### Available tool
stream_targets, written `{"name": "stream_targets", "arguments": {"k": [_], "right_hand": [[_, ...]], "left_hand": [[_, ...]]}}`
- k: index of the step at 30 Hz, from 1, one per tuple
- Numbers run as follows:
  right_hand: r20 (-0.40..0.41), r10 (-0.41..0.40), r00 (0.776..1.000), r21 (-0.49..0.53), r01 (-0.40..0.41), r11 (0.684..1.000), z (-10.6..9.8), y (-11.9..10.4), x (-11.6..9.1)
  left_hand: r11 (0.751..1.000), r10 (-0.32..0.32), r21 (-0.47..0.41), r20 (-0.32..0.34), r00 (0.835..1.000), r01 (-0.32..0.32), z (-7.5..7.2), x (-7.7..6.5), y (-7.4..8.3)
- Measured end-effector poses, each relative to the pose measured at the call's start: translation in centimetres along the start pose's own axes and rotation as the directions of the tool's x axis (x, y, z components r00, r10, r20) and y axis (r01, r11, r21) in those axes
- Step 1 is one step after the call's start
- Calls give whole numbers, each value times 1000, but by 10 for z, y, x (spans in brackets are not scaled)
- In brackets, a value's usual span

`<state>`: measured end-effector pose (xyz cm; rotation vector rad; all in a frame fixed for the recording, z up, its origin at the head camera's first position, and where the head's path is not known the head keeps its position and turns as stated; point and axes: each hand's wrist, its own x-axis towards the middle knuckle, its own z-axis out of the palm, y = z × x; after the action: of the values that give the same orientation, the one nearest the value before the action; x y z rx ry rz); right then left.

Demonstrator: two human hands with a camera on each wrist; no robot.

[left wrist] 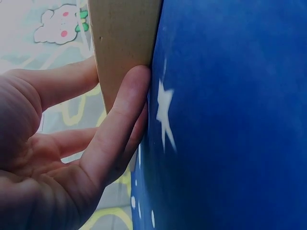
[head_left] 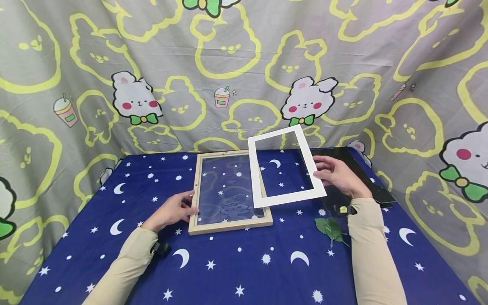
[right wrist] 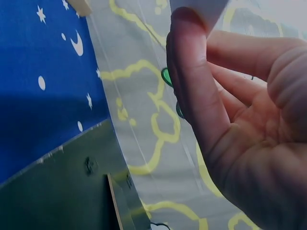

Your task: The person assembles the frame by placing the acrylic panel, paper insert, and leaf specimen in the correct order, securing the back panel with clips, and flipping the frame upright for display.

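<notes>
A light wooden picture frame point(head_left: 231, 228) lies on the table with a clear, shiny pane point(head_left: 225, 186) inside it. My left hand point(head_left: 172, 210) is at its left side, the thumb and fingers holding the wooden rail; the left wrist view shows the fingers against the frame's side point(left wrist: 125, 38). Above the table, partly over the frame's right rail, a white rectangular mat point(head_left: 289, 198) with an open middle is held up at a tilt. On its right border, my right hand point(head_left: 341, 174) pinches it between thumb and fingers; only a corner of the mat point(right wrist: 206, 12) shows in the right wrist view.
Dark, flat panels point(head_left: 358, 173) lie at the table's back right, under and behind my right hand. A green leaf sprig point(head_left: 329, 228) rests below my right wrist. The blue star-and-moon cloth point(head_left: 236, 271) covers the table, and a patterned curtain point(head_left: 244, 55) hangs behind it.
</notes>
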<state>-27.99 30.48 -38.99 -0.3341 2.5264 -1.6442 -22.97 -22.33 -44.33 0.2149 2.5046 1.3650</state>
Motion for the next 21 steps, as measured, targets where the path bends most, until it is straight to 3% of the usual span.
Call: {"name": "stream_targets", "arguments": {"k": [21], "right_hand": [[9, 8, 1000, -5, -8, 1000, 41, -15, 10]], "left_hand": [[998, -29, 63, -3, 1000, 29, 7, 5, 8]]}}
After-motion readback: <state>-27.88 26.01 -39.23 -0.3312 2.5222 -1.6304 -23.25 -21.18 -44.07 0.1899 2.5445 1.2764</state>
